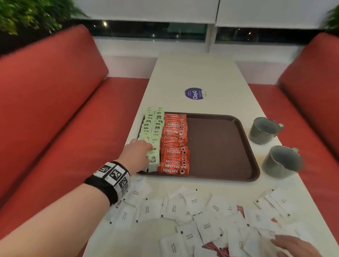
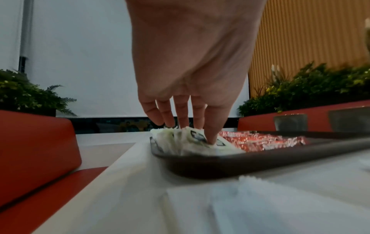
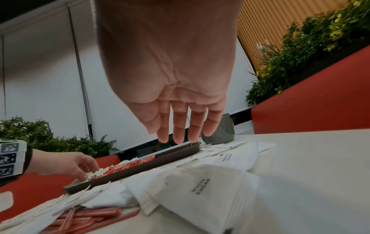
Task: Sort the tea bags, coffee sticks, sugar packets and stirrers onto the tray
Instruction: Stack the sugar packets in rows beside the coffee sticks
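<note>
A brown tray (image 1: 220, 150) lies on the white table. Pale green tea bags (image 1: 154, 127) fill its left column, with orange Nescafe coffee sticks (image 1: 174, 144) beside them. My left hand (image 1: 139, 149) reaches onto the near tea bags (image 2: 192, 142), straight fingers (image 2: 212, 134) pressing down on them. White sugar packets (image 1: 180, 207) lie scattered on the table before the tray, partly covering red stirrers (image 1: 223, 255). My right hand (image 1: 299, 253) hovers flat and empty over the packets (image 3: 210, 186) at the near right. The stirrers (image 3: 84, 216) show low left in the right wrist view.
Two grey mugs (image 1: 262, 131) (image 1: 281, 161) stand right of the tray. A purple round sticker (image 1: 195, 93) marks the table farther back. Red bench seats (image 1: 47, 112) flank both sides. The tray's right half (image 1: 218, 146) is bare.
</note>
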{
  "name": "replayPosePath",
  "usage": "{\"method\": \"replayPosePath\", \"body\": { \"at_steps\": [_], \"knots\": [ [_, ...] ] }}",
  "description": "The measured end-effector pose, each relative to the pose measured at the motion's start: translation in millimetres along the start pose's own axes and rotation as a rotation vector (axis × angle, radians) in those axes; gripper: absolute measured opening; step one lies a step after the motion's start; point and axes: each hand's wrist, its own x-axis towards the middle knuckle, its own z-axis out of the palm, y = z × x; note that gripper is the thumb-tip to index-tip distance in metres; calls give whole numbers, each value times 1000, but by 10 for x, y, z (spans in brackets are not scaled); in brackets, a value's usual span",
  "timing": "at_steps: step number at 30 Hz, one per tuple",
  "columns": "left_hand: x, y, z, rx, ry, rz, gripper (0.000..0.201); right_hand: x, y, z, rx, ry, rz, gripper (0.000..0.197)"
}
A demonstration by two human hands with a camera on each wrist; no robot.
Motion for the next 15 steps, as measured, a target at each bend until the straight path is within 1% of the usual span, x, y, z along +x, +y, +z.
{"method": "replayPosePath", "body": {
  "at_steps": [1,2,3,4,7,9,10,12,13,15],
  "knots": [
    [13,-21,29,17,-12,-6,42,-25,-423,-63,36,0,22,37],
    [20,-42,61,14,-16,-13,39,-26,-363,-63,11,42,-5,42],
    [24,-66,85,1,-9,-19,37,-45,-441,-86,-46,87,-10,42],
    [20,-88,104,-15,3,-22,34,-55,-538,-125,-66,49,-21,38],
    [0,-148,149,-103,37,-34,31,-50,-491,-149,-119,105,-12,35],
    [-18,-179,173,-169,50,-30,30,-44,-486,-129,-148,86,-4,36],
    [-22,-192,181,-190,62,-25,30,-42,-529,-126,-174,66,7,34],
    [-30,-209,191,-221,83,-17,31,-53,-579,-85,-243,86,-13,15],
    [-36,-215,193,-228,89,-15,31,-55,-567,-53,-264,114,12,9],
    [-57,-213,184,-222,101,-33,33,-66,-584,-29,-284,97,108,20]
  ]
}}
